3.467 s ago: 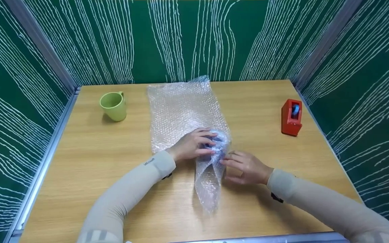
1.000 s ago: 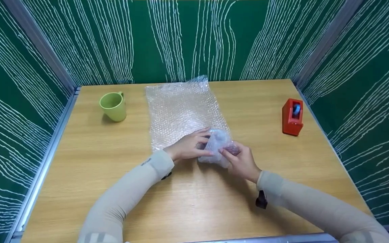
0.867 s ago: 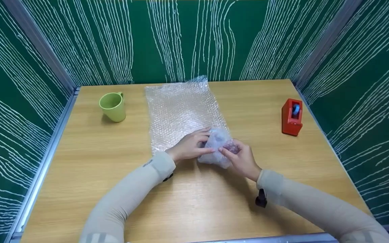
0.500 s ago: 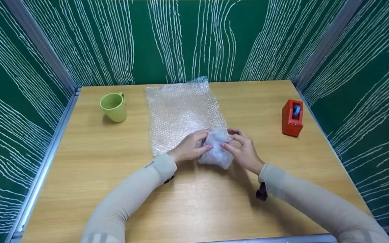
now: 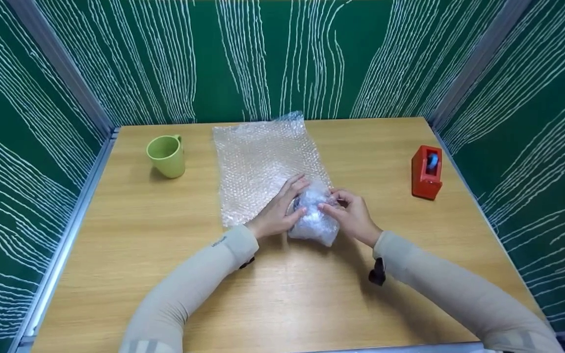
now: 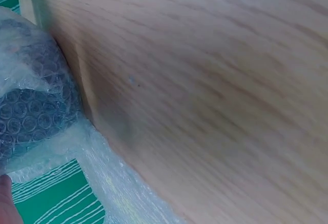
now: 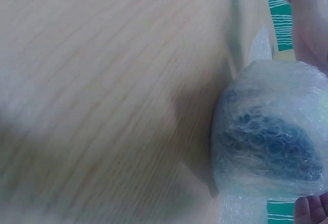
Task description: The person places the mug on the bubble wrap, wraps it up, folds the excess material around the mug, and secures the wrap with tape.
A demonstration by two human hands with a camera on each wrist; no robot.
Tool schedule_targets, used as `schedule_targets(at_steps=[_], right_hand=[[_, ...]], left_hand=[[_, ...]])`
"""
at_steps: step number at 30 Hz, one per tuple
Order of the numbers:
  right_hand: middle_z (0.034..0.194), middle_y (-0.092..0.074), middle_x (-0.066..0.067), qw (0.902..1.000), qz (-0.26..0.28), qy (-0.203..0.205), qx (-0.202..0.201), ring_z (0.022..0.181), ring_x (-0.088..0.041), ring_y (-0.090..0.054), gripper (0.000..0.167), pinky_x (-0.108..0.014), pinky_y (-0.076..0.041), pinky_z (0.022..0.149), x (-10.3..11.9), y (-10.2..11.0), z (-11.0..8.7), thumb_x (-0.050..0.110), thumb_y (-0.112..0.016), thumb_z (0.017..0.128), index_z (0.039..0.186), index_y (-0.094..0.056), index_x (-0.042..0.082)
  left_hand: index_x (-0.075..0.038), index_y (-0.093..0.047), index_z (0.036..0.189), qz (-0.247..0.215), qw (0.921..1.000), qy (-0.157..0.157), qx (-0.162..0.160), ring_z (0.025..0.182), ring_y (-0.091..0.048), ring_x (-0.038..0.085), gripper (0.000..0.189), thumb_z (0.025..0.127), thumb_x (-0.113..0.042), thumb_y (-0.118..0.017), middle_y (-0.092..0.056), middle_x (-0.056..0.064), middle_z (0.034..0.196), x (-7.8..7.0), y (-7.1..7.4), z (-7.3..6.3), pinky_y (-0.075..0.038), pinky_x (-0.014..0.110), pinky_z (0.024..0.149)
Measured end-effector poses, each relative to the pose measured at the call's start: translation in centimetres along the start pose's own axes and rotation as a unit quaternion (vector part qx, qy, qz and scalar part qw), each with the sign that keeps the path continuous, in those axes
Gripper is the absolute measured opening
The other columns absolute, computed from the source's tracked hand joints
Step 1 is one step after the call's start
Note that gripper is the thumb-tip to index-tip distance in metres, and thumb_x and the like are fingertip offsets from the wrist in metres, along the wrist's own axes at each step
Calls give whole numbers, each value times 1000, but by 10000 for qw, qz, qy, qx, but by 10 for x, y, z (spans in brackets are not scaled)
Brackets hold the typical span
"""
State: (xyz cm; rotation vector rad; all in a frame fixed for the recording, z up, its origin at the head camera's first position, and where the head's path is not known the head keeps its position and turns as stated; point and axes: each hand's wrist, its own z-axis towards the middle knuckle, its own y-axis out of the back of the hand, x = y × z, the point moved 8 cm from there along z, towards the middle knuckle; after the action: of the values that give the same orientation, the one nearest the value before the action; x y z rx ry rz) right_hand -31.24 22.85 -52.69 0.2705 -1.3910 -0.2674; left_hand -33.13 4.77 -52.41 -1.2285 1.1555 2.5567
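A bubble-wrapped bundle [image 5: 314, 225] sits on the near right part of a flat bubble wrap sheet [image 5: 265, 157]. Dark tones show through its layers in the left wrist view, where the wrapped bundle [image 6: 38, 101] fills the left side; what lies inside is hidden. My left hand [image 5: 280, 208] rests against the bundle's left side, fingers extended and spread, thumb on the near face. On the opposite side, my right hand [image 5: 353, 215] pinches the wrap at the bundle's upper right between thumb and fingers. The right wrist view shows fingertips [image 7: 310, 211] just under the bundle.
A green mug [image 5: 166, 157] stands on the wooden table [image 5: 165, 211] at the back left. Toward the right edge is a red tape dispenser [image 5: 426, 172] with a blue roll. Green panels [image 5: 307, 59] with white lines enclose the back and sides.
The wrap's pointed near end has been folded up over the bundle. My right hand has moved from the tail to the upper right side. The left fingers have straightened over the last half second.
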Motion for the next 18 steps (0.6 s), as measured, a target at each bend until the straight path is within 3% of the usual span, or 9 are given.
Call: schedule_targets(at_steps=[4, 7, 15, 18], right_hand=[[110, -74, -23, 9995, 250, -111, -127, 95, -11, -71, 20, -14, -60, 82, -1, 1, 5, -2, -84, 91, 83, -66, -2], [106, -74, -19, 9992, 296, -201, -198, 88, -5, -68, 21, -15, -59, 79, -2, 3, 8, -3, -85, 90, 81, -66, 1], [90, -71, 0, 9970, 385, -569, -360, 84, -8, -65, 20, -16, -56, 77, -10, 3, 13, -2, -87, 88, 87, -68, 3], [92, -71, -1, 9965, 451, -589, -388, 86, -8, -65, 20, -16, -56, 79, -11, 3, 14, -3, -86, 88, 96, -67, -2]], left_hand=[[-4, -51, 160, 262, 9995, -148, -4, 157, -45, 40, 57, 104, -11, -64, -30, 24, 176, -2, 0, -1, -40, 49, 130], [-2, -54, 157, 261, 9996, -127, 68, 154, -49, 37, 54, 105, -11, -64, -31, 22, 177, -1, -1, -1, -38, 44, 131], [5, -54, 155, 508, 9985, -113, 162, 159, -43, 35, 53, 106, -14, -64, -37, 21, 174, 2, -1, 1, -32, 41, 134], [6, -53, 155, 585, 9979, -57, 267, 160, -41, 35, 53, 107, -16, -63, -43, 19, 172, 4, -2, 1, -30, 41, 135]])
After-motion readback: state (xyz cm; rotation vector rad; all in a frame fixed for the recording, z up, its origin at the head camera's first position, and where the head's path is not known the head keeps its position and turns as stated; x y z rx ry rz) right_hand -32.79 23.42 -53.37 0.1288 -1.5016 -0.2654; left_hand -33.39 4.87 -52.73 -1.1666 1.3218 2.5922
